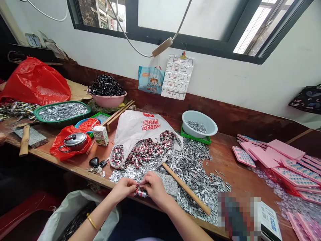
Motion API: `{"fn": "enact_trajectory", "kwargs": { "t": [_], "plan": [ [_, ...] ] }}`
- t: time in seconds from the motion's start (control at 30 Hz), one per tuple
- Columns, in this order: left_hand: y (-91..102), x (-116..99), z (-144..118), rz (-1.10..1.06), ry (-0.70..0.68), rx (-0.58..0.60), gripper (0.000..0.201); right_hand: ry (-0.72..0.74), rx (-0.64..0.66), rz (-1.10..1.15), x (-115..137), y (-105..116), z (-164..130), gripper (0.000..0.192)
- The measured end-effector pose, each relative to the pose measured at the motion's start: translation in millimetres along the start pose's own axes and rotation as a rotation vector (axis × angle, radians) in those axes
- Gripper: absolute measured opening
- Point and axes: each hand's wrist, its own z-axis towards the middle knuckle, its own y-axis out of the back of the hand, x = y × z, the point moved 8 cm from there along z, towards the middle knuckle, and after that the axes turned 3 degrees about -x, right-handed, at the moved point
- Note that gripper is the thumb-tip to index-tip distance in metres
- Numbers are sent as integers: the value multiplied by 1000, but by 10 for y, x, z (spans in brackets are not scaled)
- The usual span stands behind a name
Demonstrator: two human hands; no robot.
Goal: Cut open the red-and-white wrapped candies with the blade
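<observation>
My left hand (124,188) and my right hand (153,186) meet at the table's near edge, fingertips pinched together on a small red-and-silver cylindrical piece (141,193). Just beyond them lies a heap of the same red-and-silver pieces (144,149) spilling from a white plastic bag (140,126). Small silver metal clips (193,167) cover the wood to the right. A hammer with a wooden handle (187,189) lies diagonally beside my right hand, its head resting near a grey stone slab (169,184).
A pale blue bowl (199,124) of clips, a green tray (61,112) of silver parts, a pink bowl (107,98) of dark pieces and a red bag (35,82) stand behind. Keys (96,164), a small carton (100,135) and a lidded pot (74,141) sit left. Pink cards (276,157) are stacked right.
</observation>
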Motion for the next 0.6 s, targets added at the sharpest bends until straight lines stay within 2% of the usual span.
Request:
{"fn": "enact_trajectory", "kwargs": {
  "t": [0.13,0.27,0.6],
  "plan": [
    [-1,-29,-3,30,8,-21,26,-34,58,-61,22,-28,15,21],
    [-2,-28,-11,23,26,-29,25,-95,174,-272,56,-64,43,19],
    [16,-15,18,15,36,46,48,-114,325,-453,154,-106,179,12]
  ]
}}
